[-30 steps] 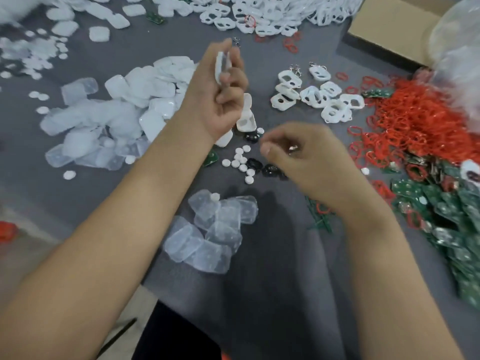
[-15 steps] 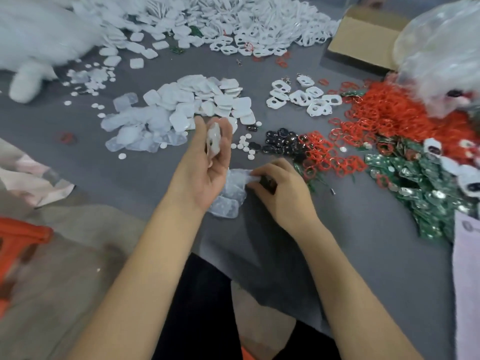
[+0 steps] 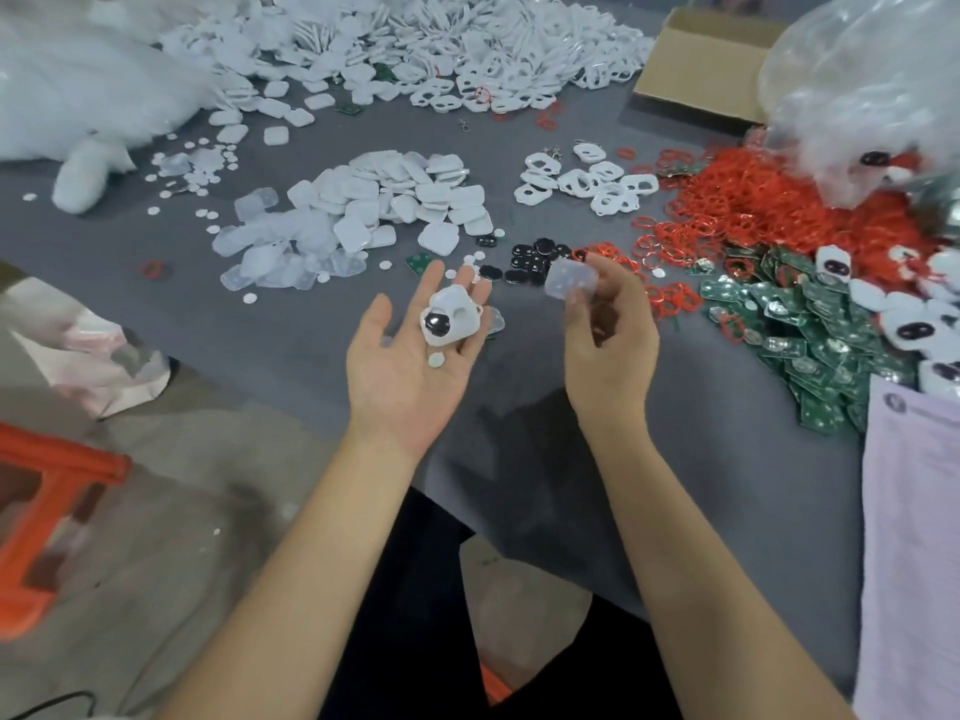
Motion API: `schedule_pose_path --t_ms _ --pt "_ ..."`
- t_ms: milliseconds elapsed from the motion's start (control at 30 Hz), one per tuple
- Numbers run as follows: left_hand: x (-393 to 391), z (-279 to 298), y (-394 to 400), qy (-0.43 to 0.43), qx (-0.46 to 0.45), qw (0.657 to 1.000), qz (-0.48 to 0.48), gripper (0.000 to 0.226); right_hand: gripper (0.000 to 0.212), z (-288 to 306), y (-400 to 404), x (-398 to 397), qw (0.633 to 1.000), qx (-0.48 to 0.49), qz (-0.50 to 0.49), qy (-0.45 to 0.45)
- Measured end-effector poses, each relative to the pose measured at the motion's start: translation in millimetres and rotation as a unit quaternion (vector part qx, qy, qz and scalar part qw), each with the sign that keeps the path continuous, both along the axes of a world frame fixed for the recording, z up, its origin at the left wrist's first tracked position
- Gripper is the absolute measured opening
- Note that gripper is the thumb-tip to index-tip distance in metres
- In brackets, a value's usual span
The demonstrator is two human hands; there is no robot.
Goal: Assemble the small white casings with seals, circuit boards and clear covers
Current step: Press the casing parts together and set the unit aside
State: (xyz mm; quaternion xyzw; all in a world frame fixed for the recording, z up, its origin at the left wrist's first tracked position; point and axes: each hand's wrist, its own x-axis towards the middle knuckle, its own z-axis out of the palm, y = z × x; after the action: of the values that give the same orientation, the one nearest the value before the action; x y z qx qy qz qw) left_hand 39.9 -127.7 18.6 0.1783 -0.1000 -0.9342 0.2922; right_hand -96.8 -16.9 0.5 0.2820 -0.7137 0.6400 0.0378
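My left hand [image 3: 410, 356] lies palm up over the grey table's front edge, fingers straight. On its fingers rests a small white casing [image 3: 451, 321] with a black oval part set in it, and a small white disc [image 3: 435, 360] lies on the palm. My right hand [image 3: 605, 335] is just to the right, pinching a clear cover [image 3: 570, 280] between thumb and fingertips, a short gap from the casing.
On the grey table [image 3: 727, 459] lie heaps of white casing backs [image 3: 415, 200], clear covers [image 3: 275, 257], black oval parts [image 3: 535, 257], red seals [image 3: 753, 210], green circuit boards [image 3: 810, 324] and white frames [image 3: 587, 184]. A cardboard box [image 3: 696, 70] and plastic bag [image 3: 872, 80] stand far right. An orange stool [image 3: 47, 491] stands left.
My left hand has turned palm up and flattened, with the casing now lying on its fingers. My right hand has lifted off the table holding a clear cover.
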Motion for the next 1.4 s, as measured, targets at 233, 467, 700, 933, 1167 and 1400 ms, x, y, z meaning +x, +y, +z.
schedule_pose_path --t_ms 233,467,700,933,1167,1400 --pt "-23 3 23 -0.047 -0.004 0.998 -0.041 0.047 0.009 -2 11 21 0.99 0.019 0.059 0.123" --pt "-37 5 38 -0.076 -0.012 0.994 -0.074 0.021 0.027 -6 26 7 0.993 0.065 0.029 0.093" --pt "-38 1 34 -0.043 0.013 0.996 -0.073 0.035 0.019 -2 55 -15 0.987 0.013 -0.133 -0.089" --pt "-20 1 10 0.006 0.008 0.998 -0.064 0.032 0.017 -4 42 -9 0.973 0.205 -0.108 0.012" --pt "4 4 -33 -0.002 0.011 1.0 0.015 0.024 0.011 0 -7 14 0.952 0.237 0.001 0.195" --pt "27 -1 -67 -0.027 -0.018 0.998 0.06 0.024 0.013 16 -73 5 0.945 0.262 0.09 0.175"
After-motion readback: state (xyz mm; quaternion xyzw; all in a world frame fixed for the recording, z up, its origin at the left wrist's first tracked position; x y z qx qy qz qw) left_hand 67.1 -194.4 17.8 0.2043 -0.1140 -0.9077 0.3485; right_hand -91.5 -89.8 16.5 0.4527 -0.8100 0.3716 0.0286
